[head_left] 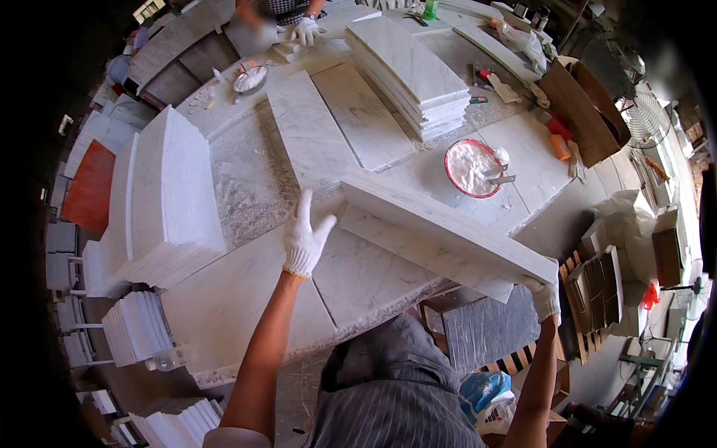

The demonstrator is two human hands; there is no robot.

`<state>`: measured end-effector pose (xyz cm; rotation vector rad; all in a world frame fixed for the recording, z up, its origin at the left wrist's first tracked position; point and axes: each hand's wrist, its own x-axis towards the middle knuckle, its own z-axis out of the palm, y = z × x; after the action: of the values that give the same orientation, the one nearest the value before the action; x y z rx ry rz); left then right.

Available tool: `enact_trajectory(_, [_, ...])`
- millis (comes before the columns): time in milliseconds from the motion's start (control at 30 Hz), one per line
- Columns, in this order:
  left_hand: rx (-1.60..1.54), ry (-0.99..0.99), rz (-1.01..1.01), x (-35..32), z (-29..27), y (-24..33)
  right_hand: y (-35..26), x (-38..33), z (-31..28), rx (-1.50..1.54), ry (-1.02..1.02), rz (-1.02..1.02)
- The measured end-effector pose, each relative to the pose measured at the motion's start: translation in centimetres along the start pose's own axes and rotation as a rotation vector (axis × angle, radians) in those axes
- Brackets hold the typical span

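A long white marble piece (441,231), made of two strips joined at an angle, lies slanted over the worktable (246,291). My right hand (544,295), in a white glove, grips its near right end from below. My left hand (304,237), also gloved, hovers with fingers spread just left of the piece's far end, close to it but not gripping. Flat marble slabs (336,123) lie under and behind the piece.
A red bowl of white paste (472,167) with scrapers sits right of centre. Stacked marble slabs stand at the left (175,198) and at the back (411,71). Another person's gloved hand (305,30) works at the far edge. Crates and boxes (597,291) crowd the right.
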<state>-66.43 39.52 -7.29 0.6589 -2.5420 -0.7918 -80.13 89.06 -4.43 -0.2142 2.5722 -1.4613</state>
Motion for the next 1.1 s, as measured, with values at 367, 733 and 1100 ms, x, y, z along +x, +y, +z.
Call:
enact_trajectory(367, [-0.709,-0.362,0.106,7.7,4.7,1.6,2.7,0.5,-1.2,-0.118,0.018,0.059])
enact_trajectory(733, [-0.75,-0.45,0.125,8.8,4.9,0.2,1.7,0.5,-0.6,-0.269,-0.035,0.058])
enact_trajectory(1100, [-0.823,-0.452,0.119,8.7,5.8,0.0,1.4,0.4,-0.3,-0.15,0.021,0.134])
